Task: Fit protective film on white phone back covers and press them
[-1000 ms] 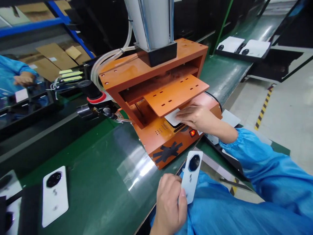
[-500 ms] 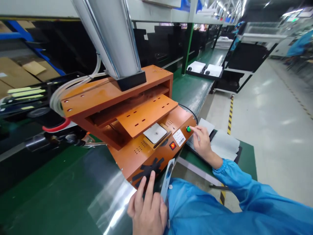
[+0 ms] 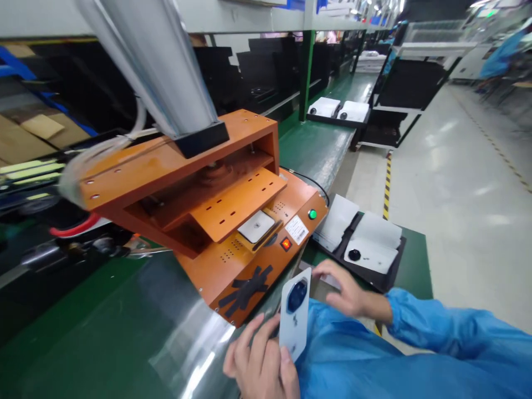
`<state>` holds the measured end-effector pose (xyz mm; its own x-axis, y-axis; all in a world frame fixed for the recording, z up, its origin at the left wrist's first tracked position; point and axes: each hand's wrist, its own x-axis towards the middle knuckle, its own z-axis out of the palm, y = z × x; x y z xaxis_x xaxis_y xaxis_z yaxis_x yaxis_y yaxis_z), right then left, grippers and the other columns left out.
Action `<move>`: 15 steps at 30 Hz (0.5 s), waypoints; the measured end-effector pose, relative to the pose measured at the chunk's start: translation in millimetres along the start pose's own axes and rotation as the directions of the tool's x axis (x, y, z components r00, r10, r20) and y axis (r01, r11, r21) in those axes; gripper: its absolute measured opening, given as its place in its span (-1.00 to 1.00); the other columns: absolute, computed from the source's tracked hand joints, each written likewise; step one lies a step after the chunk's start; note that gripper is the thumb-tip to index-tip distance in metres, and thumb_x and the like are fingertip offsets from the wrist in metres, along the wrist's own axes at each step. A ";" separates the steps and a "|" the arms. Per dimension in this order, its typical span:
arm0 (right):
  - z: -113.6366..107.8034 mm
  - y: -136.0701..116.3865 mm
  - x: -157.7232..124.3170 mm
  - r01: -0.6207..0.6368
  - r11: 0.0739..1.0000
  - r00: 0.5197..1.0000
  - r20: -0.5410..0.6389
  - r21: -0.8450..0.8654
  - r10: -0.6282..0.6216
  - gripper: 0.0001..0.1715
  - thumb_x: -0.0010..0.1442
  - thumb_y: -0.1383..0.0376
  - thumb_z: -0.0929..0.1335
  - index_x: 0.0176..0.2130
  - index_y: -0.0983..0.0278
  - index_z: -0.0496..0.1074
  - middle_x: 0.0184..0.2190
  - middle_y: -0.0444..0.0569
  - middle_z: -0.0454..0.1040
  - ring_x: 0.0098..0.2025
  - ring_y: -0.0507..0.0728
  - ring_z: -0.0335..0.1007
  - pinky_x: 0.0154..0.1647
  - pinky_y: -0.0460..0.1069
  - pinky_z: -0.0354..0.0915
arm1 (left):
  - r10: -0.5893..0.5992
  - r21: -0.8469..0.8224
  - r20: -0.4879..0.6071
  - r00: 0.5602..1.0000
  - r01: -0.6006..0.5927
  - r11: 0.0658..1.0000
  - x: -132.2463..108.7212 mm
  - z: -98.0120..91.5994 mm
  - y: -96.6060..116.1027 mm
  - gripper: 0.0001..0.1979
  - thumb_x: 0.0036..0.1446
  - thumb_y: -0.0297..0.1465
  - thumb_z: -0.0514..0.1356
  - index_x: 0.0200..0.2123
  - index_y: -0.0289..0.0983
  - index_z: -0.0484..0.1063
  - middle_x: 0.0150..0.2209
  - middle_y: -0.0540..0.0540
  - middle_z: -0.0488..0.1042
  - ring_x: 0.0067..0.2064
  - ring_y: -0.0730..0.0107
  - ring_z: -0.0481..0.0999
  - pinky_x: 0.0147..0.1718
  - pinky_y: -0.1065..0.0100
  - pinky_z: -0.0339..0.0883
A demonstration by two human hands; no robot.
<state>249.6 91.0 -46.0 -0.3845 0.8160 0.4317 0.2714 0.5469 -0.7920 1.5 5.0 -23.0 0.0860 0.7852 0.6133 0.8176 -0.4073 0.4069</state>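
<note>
My left hand [image 3: 261, 360] grips a white phone back cover [image 3: 294, 318] by its lower part, thumb in front and fingers behind. The cover stands nearly upright, its round dark camera area at the top. My right hand [image 3: 343, 291] is open, thumb and fingers apart, with fingertips close to the cover's upper corner; whether they touch it I cannot tell. Ahead stands an orange press [image 3: 199, 244] with a raised plate [image 3: 239, 205]. Partly under that plate, a white panel [image 3: 256, 226] lies in the fixture. On the press front are a green button [image 3: 312, 214] and a lit red switch [image 3: 286, 244].
To the right, a black tray [image 3: 369, 277] holds white phone covers and white sheets on a green side table [image 3: 415, 260]. Another tray [image 3: 334, 120] sits farther along the green bench [image 3: 313, 144]. A black-and-white rack [image 3: 415, 77] stands beside the aisle. Tubing and a black-and-red fitting are at left.
My right hand has left the green button and come back towards the phone back cover. My left hand has turned the cover from edge-on so its camera side faces me.
</note>
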 end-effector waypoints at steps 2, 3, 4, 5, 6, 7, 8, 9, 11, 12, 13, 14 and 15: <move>25.1 -18.6 -25.9 -0.202 0.965 0.977 0.096 0.164 0.189 -0.49 0.36 -0.02 0.29 0.17 0.17 0.33 -0.11 0.07 0.56 -0.16 0.20 0.55 -0.20 0.08 0.52 | 0.044 -0.082 0.101 0.994 -0.036 0.996 -5.5 14.9 8.6 -0.85 0.21 -0.46 0.08 -0.34 -0.16 0.41 -0.12 -0.07 0.63 0.09 0.09 0.47 0.07 0.03 0.09; 31.8 -20.2 -34.3 -0.294 0.942 0.955 0.080 0.159 0.284 -0.53 0.39 0.01 0.26 0.17 0.16 0.31 -0.11 0.06 0.58 -0.16 0.20 0.57 -0.20 0.07 0.53 | 0.069 -0.102 0.161 0.985 -0.053 0.993 -8.1 22.3 11.3 -0.86 0.24 -0.45 0.09 -0.29 -0.17 0.44 -0.06 -0.08 0.62 0.12 0.09 0.47 0.08 0.04 0.10; 32.1 -15.6 -40.0 -0.368 0.922 0.930 0.032 0.119 0.367 -0.57 0.42 0.03 0.23 0.16 0.16 0.31 -0.11 0.05 0.59 -0.15 0.19 0.59 -0.20 0.07 0.53 | 0.088 -0.106 0.219 0.972 -0.066 0.992 -10.9 28.8 12.5 -0.86 0.27 -0.41 0.11 -0.19 -0.17 0.47 0.03 -0.11 0.58 0.15 0.07 0.45 0.09 0.03 0.13; 25.2 -5.3 -44.0 -0.436 0.899 0.898 -0.039 0.048 0.438 -0.58 0.43 0.05 0.21 0.14 0.17 0.31 -0.11 0.04 0.59 -0.14 0.19 0.59 -0.20 0.07 0.54 | 0.103 -0.103 0.274 0.956 -0.077 0.992 -13.8 33.8 12.2 -0.79 0.29 -0.37 0.12 -0.06 -0.19 0.48 0.13 -0.16 0.53 0.18 0.06 0.43 0.10 0.03 0.16; 11.1 10.0 -47.3 -0.498 0.867 0.863 -0.108 -0.015 0.494 -0.58 0.42 0.05 0.21 0.13 0.21 0.32 -0.11 0.05 0.59 -0.13 0.20 0.59 -0.19 0.09 0.53 | 0.114 -0.099 0.319 0.941 -0.087 0.991 -16.9 37.1 10.4 -0.70 0.31 -0.32 0.14 0.07 -0.22 0.44 0.21 -0.21 0.46 0.20 0.05 0.42 0.09 0.04 0.21; -8.7 28.6 -50.7 -0.556 0.826 0.826 -0.183 -0.098 0.534 -0.57 0.41 0.04 0.21 0.10 0.24 0.33 -0.14 0.05 0.60 -0.15 0.20 0.59 -0.19 0.09 0.53 | 0.126 -0.100 0.350 0.928 -0.097 0.990 -20.1 38.6 7.3 -0.60 0.32 -0.28 0.15 0.17 -0.25 0.38 0.25 -0.26 0.41 0.20 0.05 0.42 0.08 0.06 0.26; -32.2 49.0 -54.9 -0.616 0.763 0.782 -0.269 -0.195 0.562 -0.57 0.39 0.03 0.21 0.04 0.25 0.38 -0.18 0.04 0.60 -0.17 0.20 0.58 -0.18 0.09 0.52 | 0.145 -0.114 0.371 0.917 -0.110 0.987 -23.4 38.8 3.7 -0.55 0.32 -0.26 0.16 0.22 -0.26 0.34 0.25 -0.27 0.40 0.19 0.07 0.44 0.07 0.09 0.31; -56.9 69.4 -60.0 -0.656 0.710 0.750 -0.329 -0.257 0.574 -0.58 0.36 0.03 0.23 -0.02 0.27 0.42 -0.19 0.08 0.60 -0.17 0.23 0.56 -0.12 0.12 0.50 | 0.173 -0.140 0.378 0.909 -0.128 0.982 -26.6 38.0 0.1 -0.56 0.32 -0.26 0.17 0.22 -0.25 0.35 0.22 -0.26 0.43 0.15 0.11 0.47 0.04 0.12 0.35; -100.4 105.4 -73.0 -0.706 0.601 0.707 -0.411 -0.375 0.575 -0.63 0.28 0.06 0.30 -0.13 0.29 0.47 -0.15 0.18 0.60 -0.10 0.30 0.54 -0.01 0.17 0.45 | 0.212 -0.196 0.380 0.900 -0.146 0.970 -31.9 35.1 -4.7 -0.66 0.32 -0.31 0.18 0.13 -0.21 0.42 0.13 -0.19 0.51 0.08 0.18 0.53 0.00 0.20 0.40; -115.8 119.5 -80.3 -0.714 0.558 0.700 -0.422 -0.423 0.576 -0.66 0.25 0.08 0.33 -0.17 0.29 0.48 -0.15 0.21 0.60 -0.10 0.31 0.54 0.01 0.17 0.43 | 0.217 -0.219 0.376 0.901 -0.141 0.965 -34.0 33.4 -4.9 -0.72 0.32 -0.35 0.18 0.08 -0.20 0.45 0.08 -0.17 0.54 0.04 0.21 0.55 -0.01 0.22 0.42; -126.0 130.7 -87.4 -0.711 0.524 0.701 -0.420 -0.468 0.576 -0.70 0.22 0.11 0.35 -0.20 0.28 0.49 -0.15 0.22 0.60 -0.10 0.31 0.54 0.01 0.16 0.43 | 0.214 -0.241 0.369 0.904 -0.129 0.962 -35.6 31.2 -3.5 -0.76 0.32 -0.38 0.18 0.03 -0.20 0.48 0.04 -0.16 0.56 0.01 0.24 0.56 -0.03 0.24 0.43; -131.2 139.2 -94.3 -0.698 0.502 0.710 -0.405 -0.511 0.576 -0.73 0.19 0.13 0.36 -0.22 0.27 0.50 -0.17 0.22 0.61 -0.12 0.31 0.54 0.00 0.14 0.43 | 0.204 -0.263 0.355 0.912 -0.112 0.958 -36.8 28.3 -0.5 -0.79 0.32 -0.42 0.17 -0.01 -0.20 0.49 -0.01 -0.14 0.58 -0.03 0.26 0.57 -0.04 0.26 0.44; -132.4 145.1 -100.6 -0.676 0.490 0.726 -0.381 -0.550 0.573 -0.75 0.17 0.15 0.36 -0.24 0.27 0.50 -0.20 0.21 0.61 -0.14 0.30 0.55 -0.02 0.13 0.43 | 0.188 -0.283 0.336 0.923 -0.091 0.955 -37.6 24.6 3.4 -0.80 0.31 -0.46 0.17 -0.03 -0.21 0.50 -0.05 -0.13 0.59 -0.06 0.28 0.58 -0.06 0.27 0.45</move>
<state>444.5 113.1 -147.1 0.2130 0.9767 0.0246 0.8785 -0.1804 -0.4424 15.1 -14.4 -61.3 0.4239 0.8050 0.4151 0.6115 -0.5925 0.5244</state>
